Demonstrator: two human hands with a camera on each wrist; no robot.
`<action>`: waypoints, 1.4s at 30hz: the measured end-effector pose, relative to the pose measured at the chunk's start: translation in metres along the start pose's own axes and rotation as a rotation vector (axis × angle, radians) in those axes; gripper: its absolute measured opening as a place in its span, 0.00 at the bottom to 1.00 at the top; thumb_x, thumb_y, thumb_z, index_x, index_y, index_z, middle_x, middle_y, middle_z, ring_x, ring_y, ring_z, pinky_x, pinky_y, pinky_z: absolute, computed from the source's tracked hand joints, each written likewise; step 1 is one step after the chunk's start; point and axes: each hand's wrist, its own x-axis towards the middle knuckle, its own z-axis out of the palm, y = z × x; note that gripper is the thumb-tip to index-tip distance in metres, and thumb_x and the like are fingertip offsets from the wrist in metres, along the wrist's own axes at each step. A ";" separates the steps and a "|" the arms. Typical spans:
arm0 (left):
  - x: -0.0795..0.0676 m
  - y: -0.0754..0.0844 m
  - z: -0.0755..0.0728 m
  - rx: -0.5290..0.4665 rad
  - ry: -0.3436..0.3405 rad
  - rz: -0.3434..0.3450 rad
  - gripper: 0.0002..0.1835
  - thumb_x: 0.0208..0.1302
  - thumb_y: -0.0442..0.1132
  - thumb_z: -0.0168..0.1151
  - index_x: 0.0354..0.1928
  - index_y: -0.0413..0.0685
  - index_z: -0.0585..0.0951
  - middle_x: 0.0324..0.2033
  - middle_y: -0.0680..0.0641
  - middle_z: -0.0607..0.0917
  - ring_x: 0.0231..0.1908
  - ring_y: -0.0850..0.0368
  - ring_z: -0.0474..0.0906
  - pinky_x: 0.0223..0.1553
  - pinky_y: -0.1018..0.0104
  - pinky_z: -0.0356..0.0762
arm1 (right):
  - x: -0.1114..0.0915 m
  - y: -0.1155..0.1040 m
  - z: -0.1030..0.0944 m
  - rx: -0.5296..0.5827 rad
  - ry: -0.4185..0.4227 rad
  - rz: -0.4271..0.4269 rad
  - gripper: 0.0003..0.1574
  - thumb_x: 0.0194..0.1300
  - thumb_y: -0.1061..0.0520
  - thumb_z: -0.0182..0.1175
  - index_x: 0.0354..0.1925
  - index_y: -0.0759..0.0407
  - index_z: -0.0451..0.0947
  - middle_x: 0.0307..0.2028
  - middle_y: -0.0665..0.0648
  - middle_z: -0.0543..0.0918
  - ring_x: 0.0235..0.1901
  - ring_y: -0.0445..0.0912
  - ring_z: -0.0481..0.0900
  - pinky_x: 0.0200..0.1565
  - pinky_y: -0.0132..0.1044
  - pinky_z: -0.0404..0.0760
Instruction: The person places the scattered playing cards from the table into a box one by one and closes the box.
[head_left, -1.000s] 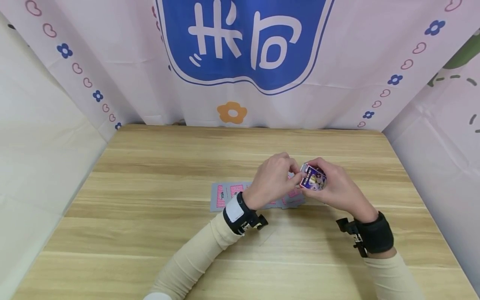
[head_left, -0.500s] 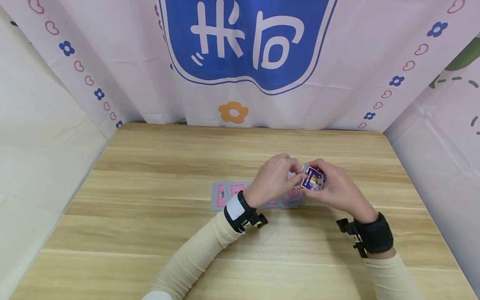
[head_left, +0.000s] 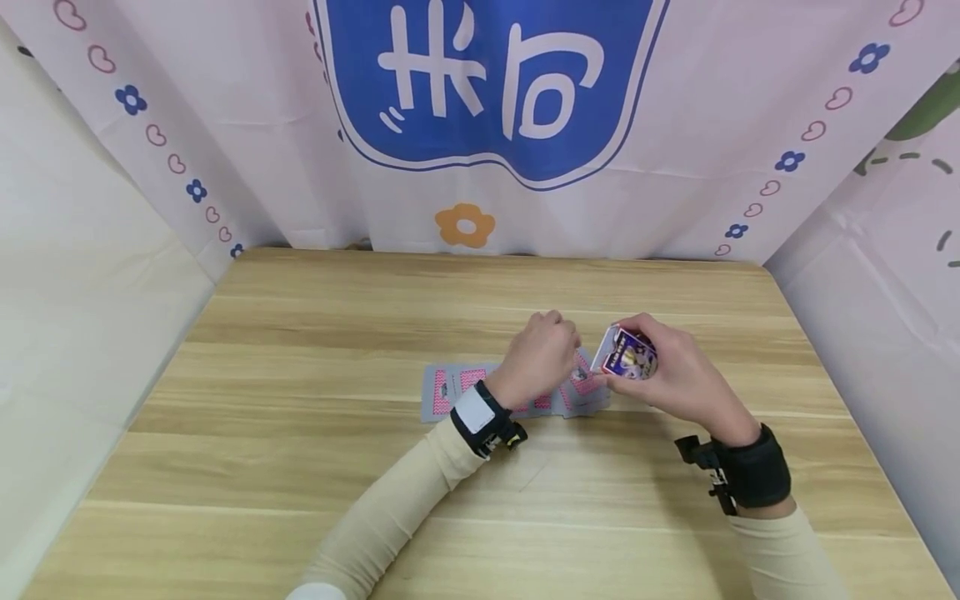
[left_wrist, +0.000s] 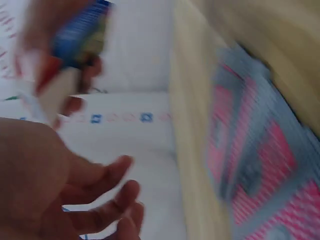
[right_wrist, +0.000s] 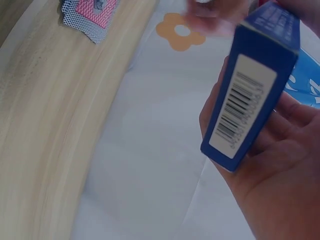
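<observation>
My right hand [head_left: 678, 371] grips a small playing-card box [head_left: 630, 357] with a purple picture front. A pale end flap of the box stands out toward the left. In the right wrist view the blue side of the card box [right_wrist: 245, 102] shows a barcode. My left hand [head_left: 536, 358] is just left of the box, over the cards. Its fingers [left_wrist: 117, 200] are loosely bent with nothing seen between them in the left wrist view. Below it, a spread row of playing cards [head_left: 441, 393] lies with pink-patterned backs up, partly hidden by the left hand and wrist.
The wooden table [head_left: 300, 333] extends around the cards on every side. Behind it hangs a white curtain [head_left: 645, 208] with a blue printed emblem. Pale cloth walls flank the table on the left and right.
My left hand has drawn back left from the box, where its fingers were at the opening. The flap now shows more. My right hand has hardly moved.
</observation>
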 end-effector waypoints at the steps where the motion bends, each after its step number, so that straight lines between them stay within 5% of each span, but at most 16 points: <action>1: 0.000 -0.003 0.005 0.075 -0.015 -0.011 0.08 0.66 0.39 0.56 0.31 0.47 0.82 0.31 0.49 0.80 0.34 0.56 0.71 0.39 0.62 0.73 | 0.000 -0.001 0.000 0.000 -0.001 0.001 0.38 0.43 0.53 0.75 0.52 0.58 0.70 0.39 0.58 0.81 0.30 0.44 0.76 0.26 0.41 0.81; 3: -0.002 -0.007 0.013 0.195 -0.046 -0.038 0.12 0.63 0.46 0.60 0.25 0.48 0.80 0.32 0.46 0.80 0.38 0.51 0.71 0.41 0.57 0.73 | 0.000 -0.001 0.000 0.000 -0.002 0.007 0.38 0.44 0.53 0.75 0.52 0.58 0.70 0.38 0.57 0.81 0.30 0.44 0.76 0.25 0.41 0.81; 7: -0.004 -0.011 0.023 0.281 -0.077 -0.074 0.23 0.56 0.60 0.63 0.16 0.50 0.73 0.36 0.41 0.78 0.43 0.43 0.67 0.41 0.53 0.74 | 0.000 -0.001 0.001 -0.001 -0.005 0.020 0.38 0.44 0.53 0.74 0.52 0.58 0.70 0.38 0.57 0.81 0.29 0.44 0.76 0.25 0.41 0.81; 16: -0.005 -0.010 0.030 0.273 -0.090 -0.098 0.28 0.47 0.70 0.63 0.18 0.51 0.76 0.35 0.43 0.75 0.40 0.46 0.63 0.36 0.57 0.71 | 0.001 0.000 0.002 0.002 -0.010 0.012 0.39 0.44 0.52 0.75 0.53 0.58 0.70 0.39 0.57 0.81 0.30 0.43 0.76 0.25 0.40 0.81; 22: -0.005 -0.008 0.030 0.241 -0.059 -0.082 0.25 0.44 0.64 0.69 0.27 0.50 0.79 0.40 0.41 0.77 0.47 0.41 0.63 0.44 0.50 0.71 | 0.001 -0.002 0.002 0.002 -0.013 0.020 0.39 0.44 0.51 0.75 0.52 0.57 0.70 0.39 0.57 0.80 0.30 0.43 0.76 0.26 0.40 0.81; 31: -0.003 -0.009 0.031 0.254 -0.070 -0.084 0.23 0.43 0.62 0.70 0.20 0.52 0.77 0.44 0.39 0.77 0.51 0.38 0.62 0.47 0.47 0.71 | 0.000 -0.003 0.003 -0.008 -0.012 0.025 0.39 0.43 0.49 0.75 0.53 0.57 0.70 0.38 0.57 0.80 0.30 0.43 0.76 0.25 0.40 0.81; 35: -0.002 -0.009 0.032 0.240 -0.058 -0.087 0.24 0.42 0.62 0.72 0.31 0.50 0.81 0.44 0.41 0.77 0.52 0.39 0.61 0.49 0.48 0.70 | 0.000 -0.003 0.004 -0.005 -0.015 0.026 0.40 0.44 0.48 0.75 0.53 0.56 0.70 0.38 0.56 0.80 0.30 0.43 0.76 0.25 0.40 0.81; 39: -0.002 -0.010 0.031 0.194 -0.017 -0.073 0.27 0.40 0.57 0.75 0.38 0.47 0.79 0.37 0.46 0.77 0.46 0.46 0.64 0.41 0.56 0.72 | 0.000 -0.002 0.005 -0.002 -0.013 0.019 0.40 0.43 0.46 0.75 0.53 0.56 0.70 0.38 0.56 0.80 0.30 0.43 0.76 0.26 0.41 0.80; 42: -0.002 -0.010 0.025 0.077 -0.062 -0.069 0.20 0.46 0.49 0.74 0.36 0.48 0.77 0.28 0.52 0.78 0.32 0.56 0.71 0.27 0.66 0.72 | 0.000 -0.002 0.005 -0.005 -0.007 0.005 0.41 0.43 0.46 0.75 0.53 0.56 0.70 0.38 0.55 0.80 0.30 0.42 0.75 0.26 0.41 0.80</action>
